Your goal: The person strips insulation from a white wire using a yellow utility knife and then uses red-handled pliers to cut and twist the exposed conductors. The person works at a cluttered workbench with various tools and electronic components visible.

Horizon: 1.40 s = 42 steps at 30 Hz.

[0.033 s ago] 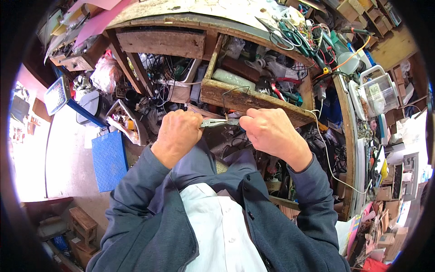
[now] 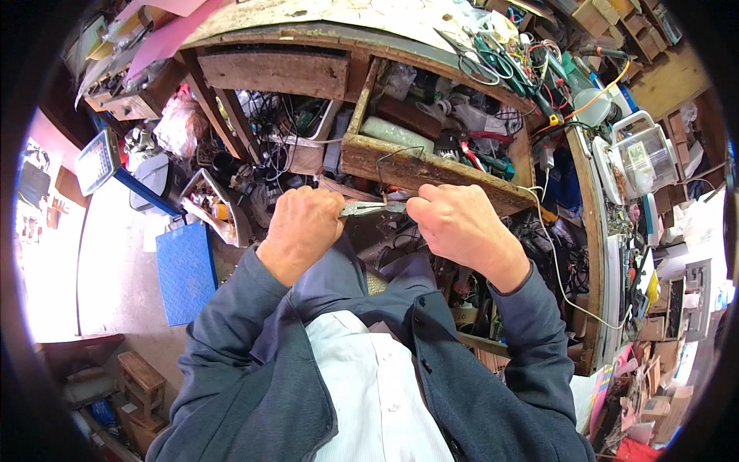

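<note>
Both my fists meet at the centre, below the open drawer's front. My left hand [image 2: 302, 229] is closed around silver pliers [image 2: 359, 209], their jaws pointing right. My right hand [image 2: 463, 229] is closed around another metal tool [image 2: 396, 208], apparently pliers, its tip beside the first; most of it is hidden by my fingers. A thin bent metal wire [image 2: 379, 173] rises from between the tool tips in front of the wooden drawer [image 2: 416, 173]; I cannot tell whether it touches the wood. My lap is below my hands.
The cluttered workbench [image 2: 323, 23] spans the top, with tools [image 2: 485, 61] and cables at the right. A blue textured board [image 2: 185, 273] lies left, near a small wooden stool [image 2: 141, 381]. A clear plastic appliance [image 2: 645, 160], tangled cords [image 2: 558, 262] and cardboard boxes [image 2: 658, 408] crowd the right.
</note>
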Motion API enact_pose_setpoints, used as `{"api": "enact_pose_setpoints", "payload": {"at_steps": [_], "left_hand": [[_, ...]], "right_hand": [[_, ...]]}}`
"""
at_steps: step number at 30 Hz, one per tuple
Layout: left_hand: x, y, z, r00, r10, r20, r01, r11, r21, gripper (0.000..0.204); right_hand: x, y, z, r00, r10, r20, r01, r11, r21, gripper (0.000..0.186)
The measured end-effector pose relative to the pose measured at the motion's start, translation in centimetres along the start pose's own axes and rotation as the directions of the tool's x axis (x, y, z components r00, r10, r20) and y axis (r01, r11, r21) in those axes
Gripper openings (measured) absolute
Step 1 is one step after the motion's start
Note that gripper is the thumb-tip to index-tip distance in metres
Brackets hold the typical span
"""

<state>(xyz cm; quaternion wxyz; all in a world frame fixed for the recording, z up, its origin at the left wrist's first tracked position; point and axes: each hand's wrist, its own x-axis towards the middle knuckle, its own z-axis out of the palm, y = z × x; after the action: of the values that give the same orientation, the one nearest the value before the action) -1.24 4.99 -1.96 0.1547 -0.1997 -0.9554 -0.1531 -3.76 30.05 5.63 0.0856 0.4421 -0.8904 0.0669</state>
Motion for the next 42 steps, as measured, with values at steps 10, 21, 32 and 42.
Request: {"api": "enact_pose_setpoints", "payload": {"at_steps": [10, 21, 32, 42], "left_hand": [[-0.2, -0.3, -0.5, 1.0, 0.01, 0.012, -0.009, 0.997, -0.076, 0.013], [-0.4, -0.5, -0.1, 0.998, -0.037, 0.052, 0.043, 0.992, -0.121, 0.017], [-0.8, -0.5, 0.7, 0.998, -0.066, 0.002, 0.064, 0.956, -0.287, 0.015], [-0.2, 0.0, -0.4, 0.995, -0.081, 0.053, 0.092, 0.958, -0.271, 0.014]], "right_hand": [[-0.6, -0.7, 0.6, 0.999, 0.052, 0.006, -0.052, 0.998, 0.035, 0.006], [-0.7, 0.2, 2.3, 0.982, 0.129, -0.137, -0.068, 0.921, 0.385, 0.022], [-0.3, -0.2, 2.1, 0.971, 0.231, -0.064, -0.148, 0.785, 0.601, 0.029], [0.0, 1.1, 2.6, 0.958, 0.288, -0.004, -0.214, 0.723, 0.656, 0.03]]}}
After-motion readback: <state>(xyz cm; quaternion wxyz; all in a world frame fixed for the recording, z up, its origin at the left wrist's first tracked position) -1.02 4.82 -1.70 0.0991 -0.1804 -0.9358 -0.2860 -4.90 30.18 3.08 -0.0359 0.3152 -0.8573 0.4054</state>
